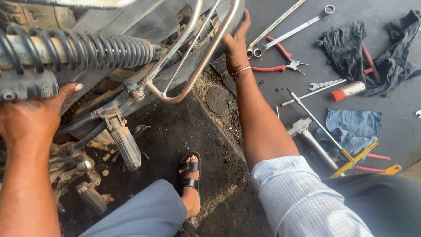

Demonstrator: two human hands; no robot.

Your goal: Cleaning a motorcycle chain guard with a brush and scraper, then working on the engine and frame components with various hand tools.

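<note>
Here, my left hand (33, 116) lies flat under the black-coiled shock absorber (74, 50), fingers pressed together, thumb out. My right hand (236, 41) reaches forward, its fingers curled around the chrome guard rail (199, 63) at the motorcycle's rear. Floor to the right is crowded: spanners (291, 30), red-handled pliers (280, 61), a hammer (307, 136), rags (353, 125). My sandalled foot (190, 180) sits below the footpeg (125, 147).
</note>
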